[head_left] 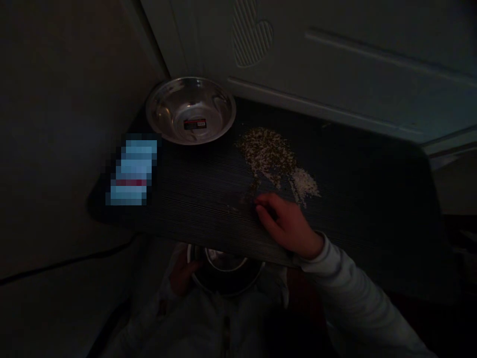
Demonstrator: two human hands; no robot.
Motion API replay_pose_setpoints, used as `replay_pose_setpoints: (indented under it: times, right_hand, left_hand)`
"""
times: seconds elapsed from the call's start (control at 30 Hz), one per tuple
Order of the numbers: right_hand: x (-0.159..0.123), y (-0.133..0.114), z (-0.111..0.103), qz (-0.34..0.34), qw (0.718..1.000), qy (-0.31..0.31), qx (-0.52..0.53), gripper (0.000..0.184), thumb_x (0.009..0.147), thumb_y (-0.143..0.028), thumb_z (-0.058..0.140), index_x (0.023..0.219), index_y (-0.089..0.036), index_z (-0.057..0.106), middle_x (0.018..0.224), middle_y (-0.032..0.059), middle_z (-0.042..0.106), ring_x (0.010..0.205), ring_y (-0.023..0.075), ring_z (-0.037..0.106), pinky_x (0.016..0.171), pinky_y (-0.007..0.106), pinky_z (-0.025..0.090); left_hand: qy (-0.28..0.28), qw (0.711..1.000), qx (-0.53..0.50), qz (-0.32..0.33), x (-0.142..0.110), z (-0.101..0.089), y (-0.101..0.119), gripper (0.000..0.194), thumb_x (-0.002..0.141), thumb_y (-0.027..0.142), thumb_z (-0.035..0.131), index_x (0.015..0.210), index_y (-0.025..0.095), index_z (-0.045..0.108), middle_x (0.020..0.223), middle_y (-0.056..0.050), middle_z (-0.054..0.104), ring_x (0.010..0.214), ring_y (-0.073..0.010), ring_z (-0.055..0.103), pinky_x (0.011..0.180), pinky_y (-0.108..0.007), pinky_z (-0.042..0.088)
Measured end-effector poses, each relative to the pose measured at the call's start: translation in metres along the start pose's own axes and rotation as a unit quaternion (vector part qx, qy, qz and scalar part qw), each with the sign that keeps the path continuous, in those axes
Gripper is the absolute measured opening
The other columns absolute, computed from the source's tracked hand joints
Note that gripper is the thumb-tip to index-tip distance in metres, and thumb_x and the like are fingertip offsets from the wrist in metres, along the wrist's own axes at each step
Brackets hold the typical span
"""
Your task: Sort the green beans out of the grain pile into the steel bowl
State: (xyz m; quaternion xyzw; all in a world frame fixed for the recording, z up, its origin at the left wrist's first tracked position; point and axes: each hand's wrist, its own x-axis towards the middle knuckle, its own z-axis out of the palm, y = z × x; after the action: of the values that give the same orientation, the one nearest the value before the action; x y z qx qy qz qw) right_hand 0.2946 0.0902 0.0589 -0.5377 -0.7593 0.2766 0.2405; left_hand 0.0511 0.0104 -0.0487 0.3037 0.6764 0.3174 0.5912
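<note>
My right hand (283, 221) rests at the front part of the dark table (194, 184), fingers curled with the thumb close to the fingertips. Whatever they hold, if anything, is hidden. Just beyond it lies a spread pile of mixed green and white grains (266, 149). A smaller heap of white, rice-like grains (306, 184) adjoins its right side. A few stray grains lie left of my fingers. Below the table's front edge, my left hand (182, 271) grips the left rim of a metal bowl (223, 281), which the tabletop partly covers.
A wide, shiny steel basin (191, 109) with a label inside stands at the back left. A lit phone (132, 174), its screen pixelated, lies near the left edge. A pale panel with a heart relief (251, 37) rises behind the table. The scene is very dark.
</note>
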Motion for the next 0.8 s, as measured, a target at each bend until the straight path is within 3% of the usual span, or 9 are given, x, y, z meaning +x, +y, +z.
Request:
replay_pose_setpoints:
  times: [0.13,0.23,0.37,0.8]
  right_hand:
    - [-0.0006,-0.0008,0.0004,-0.007,1.000,-0.005,0.007,0.015,0.077,-0.020,0.038,0.089,-0.018,0.046,0.073,0.0013,0.055,0.063,0.0094,0.051,0.058,0.020,0.040]
    - [-0.0006,-0.0002,0.0006,0.007,1.000,0.005,0.001,0.015,0.076,-0.021,0.038,0.089,-0.017,0.046,0.072,0.0013,0.055,0.062,0.0093,0.051,0.057,0.020,0.040]
    - [-0.0004,-0.0012,0.0014,-0.015,1.000,-0.024,0.005,0.016,0.076,-0.020,0.039,0.090,-0.017,0.046,0.074,0.0015,0.056,0.064,0.0094,0.052,0.058,0.021,0.040]
    - [-0.0014,-0.0009,-0.0007,-0.024,0.999,-0.028,0.029,0.014,0.076,-0.020,0.039,0.088,-0.017,0.046,0.071,0.0008,0.055,0.061,0.0084,0.051,0.056,0.020,0.039]
  left_hand:
    - [-0.017,0.998,-0.041,-0.036,0.0004,-0.0008,-0.0014,0.044,0.042,0.025,0.064,0.085,0.017,0.061,0.091,-0.007,0.063,0.091,-0.0306,0.051,0.077,-0.039,0.039]
    - [-0.016,0.998,-0.040,-0.038,0.0011,-0.0016,-0.0032,0.045,0.043,0.024,0.064,0.087,0.016,0.060,0.092,-0.007,0.062,0.094,-0.0302,0.049,0.080,-0.039,0.038]
    - [-0.056,0.997,-0.050,-0.034,0.0013,-0.0019,-0.0041,0.044,0.046,0.025,0.063,0.089,0.017,0.060,0.089,-0.006,0.063,0.094,-0.0297,0.049,0.080,-0.039,0.037]
    - [-0.037,0.997,-0.059,-0.012,0.0010,0.0004,-0.0014,0.044,0.045,0.021,0.062,0.088,0.016,0.060,0.093,-0.007,0.062,0.096,-0.0301,0.048,0.081,-0.039,0.037]
